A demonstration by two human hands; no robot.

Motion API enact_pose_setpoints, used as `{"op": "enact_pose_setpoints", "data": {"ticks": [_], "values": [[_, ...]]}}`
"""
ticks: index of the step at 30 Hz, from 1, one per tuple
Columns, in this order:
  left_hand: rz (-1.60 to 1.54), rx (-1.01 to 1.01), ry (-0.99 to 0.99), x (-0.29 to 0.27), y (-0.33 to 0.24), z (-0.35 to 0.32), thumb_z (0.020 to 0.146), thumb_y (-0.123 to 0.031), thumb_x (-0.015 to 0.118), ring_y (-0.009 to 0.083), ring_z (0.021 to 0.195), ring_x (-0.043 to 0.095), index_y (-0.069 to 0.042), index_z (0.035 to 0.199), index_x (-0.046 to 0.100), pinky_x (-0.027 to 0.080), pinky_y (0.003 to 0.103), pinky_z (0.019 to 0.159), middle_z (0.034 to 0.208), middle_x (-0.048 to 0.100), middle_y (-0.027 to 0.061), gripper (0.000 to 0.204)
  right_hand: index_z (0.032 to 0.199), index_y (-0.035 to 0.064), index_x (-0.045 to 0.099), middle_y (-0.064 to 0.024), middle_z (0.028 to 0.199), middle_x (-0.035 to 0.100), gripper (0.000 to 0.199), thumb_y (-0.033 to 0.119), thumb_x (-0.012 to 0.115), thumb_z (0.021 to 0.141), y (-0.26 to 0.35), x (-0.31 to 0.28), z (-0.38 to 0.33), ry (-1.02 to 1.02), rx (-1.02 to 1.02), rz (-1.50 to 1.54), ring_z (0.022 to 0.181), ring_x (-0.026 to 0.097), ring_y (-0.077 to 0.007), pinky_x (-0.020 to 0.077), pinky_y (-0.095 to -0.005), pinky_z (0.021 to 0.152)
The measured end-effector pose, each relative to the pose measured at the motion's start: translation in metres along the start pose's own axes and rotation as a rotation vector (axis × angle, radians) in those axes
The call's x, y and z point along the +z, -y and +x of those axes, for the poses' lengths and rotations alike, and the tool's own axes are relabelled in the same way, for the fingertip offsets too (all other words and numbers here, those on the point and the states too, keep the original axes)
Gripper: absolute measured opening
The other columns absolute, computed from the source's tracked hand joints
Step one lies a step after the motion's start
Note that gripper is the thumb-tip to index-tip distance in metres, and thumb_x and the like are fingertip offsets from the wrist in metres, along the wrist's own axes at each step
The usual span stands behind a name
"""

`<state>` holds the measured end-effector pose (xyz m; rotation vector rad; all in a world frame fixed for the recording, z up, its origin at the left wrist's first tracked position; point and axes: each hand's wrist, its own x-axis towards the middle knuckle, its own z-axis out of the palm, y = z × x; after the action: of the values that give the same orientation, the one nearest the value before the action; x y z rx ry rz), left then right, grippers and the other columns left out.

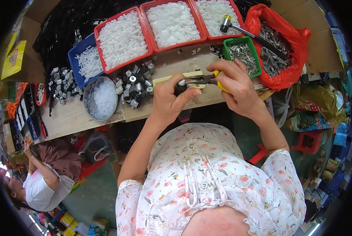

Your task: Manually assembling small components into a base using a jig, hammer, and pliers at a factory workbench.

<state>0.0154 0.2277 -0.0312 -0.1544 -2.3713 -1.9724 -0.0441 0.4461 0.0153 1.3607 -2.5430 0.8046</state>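
My right hand (239,88) is closed round the yellow handles of a pair of pliers (204,78). The metal jaws point left, toward my other hand. Between thumb and fingers, my left hand (170,98) grips a small black part (180,88) with a whitish end. The jaws are at this part; whether they bite on it I cannot tell. Just beyond both hands, a pale yellow block (160,80) lies on the bench, partly covered by them.
Red trays (150,43) of white plastic pieces line the back. A blue bin (71,59), metal bowl (90,112) and silver-black parts (134,88) lie left. Rightward are a green basket (258,65) of metal pins, a hammer (239,29) and a red bag (298,43). A person (46,181) sits at left.
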Motion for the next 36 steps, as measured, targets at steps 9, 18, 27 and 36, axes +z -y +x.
{"op": "enact_pose_setpoints", "data": {"ticks": [9, 18, 27, 36], "values": [[-0.016, -0.033, 0.034, -0.003, 0.008, -0.017, 0.092, -0.028, 0.074, 0.0123, 0.057, 0.05, 0.002, 0.103, 0.064, 0.042, 0.028, 0.055, 0.066, 0.057, 0.0057, 0.034, 0.08, -0.0024, 0.049, -0.0166, 0.095, 0.056, 0.018, -0.01, 0.061, 0.069, -0.008, 0.008, -0.002, 0.047, -0.041, 0.068, 0.085, 0.058, -0.0347, 0.0468, -0.0403, 0.073], [-0.109, 0.025, -0.094, -0.004, 0.012, -0.026, 0.096, -0.023, 0.068, 0.0126, 0.062, 0.051, 0.005, 0.106, 0.063, 0.043, 0.028, 0.057, 0.072, 0.057, 0.0064, 0.03, 0.081, -0.0026, 0.05, -0.0157, 0.1, 0.056, 0.017, -0.011, 0.059, 0.069, 0.004, 0.018, 0.008, 0.022, -0.046, 0.083, 0.086, 0.057, -0.0355, 0.0469, -0.0397, 0.073], [-0.39, -0.187, 0.123, -0.011, 0.003, -0.024, 0.101, -0.027, 0.061, 0.0092, 0.058, 0.051, 0.005, 0.094, 0.063, 0.042, 0.024, 0.053, 0.069, 0.058, 0.004, 0.033, 0.083, -0.0041, 0.051, -0.0168, 0.099, 0.058, 0.02, -0.013, 0.06, 0.067, -0.007, 0.017, -0.006, 0.093, -0.052, 0.102, 0.086, 0.059, -0.0367, 0.0489, -0.0407, 0.073], [-1.313, -0.475, 0.596, -0.016, 0.013, -0.035, 0.096, -0.039, 0.065, 0.0121, 0.051, 0.051, 0.002, 0.096, 0.063, 0.04, 0.026, 0.048, 0.068, 0.057, 0.0052, 0.042, 0.08, -0.0035, 0.052, -0.0168, 0.096, 0.059, 0.022, -0.011, 0.064, 0.064, 0.0, 0.022, -0.007, 0.125, -0.134, 0.232, 0.086, 0.06, -0.0376, 0.0495, -0.0422, 0.071]]}}
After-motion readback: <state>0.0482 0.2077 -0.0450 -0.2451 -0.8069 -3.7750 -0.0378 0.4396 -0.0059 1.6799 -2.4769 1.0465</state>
